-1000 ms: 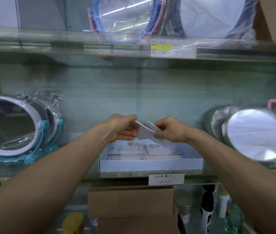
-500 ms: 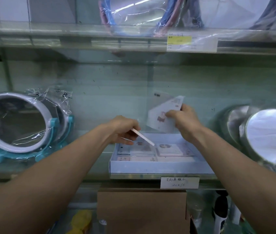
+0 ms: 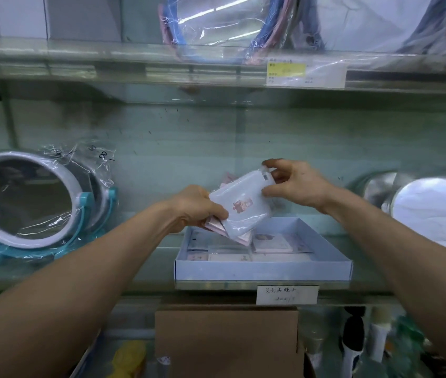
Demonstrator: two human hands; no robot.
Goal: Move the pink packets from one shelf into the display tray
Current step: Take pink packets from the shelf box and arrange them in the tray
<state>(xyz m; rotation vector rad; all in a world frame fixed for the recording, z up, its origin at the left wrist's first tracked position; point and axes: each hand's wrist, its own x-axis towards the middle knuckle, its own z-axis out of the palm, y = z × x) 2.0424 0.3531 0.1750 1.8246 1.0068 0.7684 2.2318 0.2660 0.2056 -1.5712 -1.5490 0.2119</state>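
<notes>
Flat white plastic-wrapped packet w/ pink motif, frame centre, above pale-blue shallow card display tray.
L hand grips thin pink packets beneath it; R hand pinches its upper corner.

Single head-worn wide view, facing forward and slightly down, close to glass shelf
</notes>
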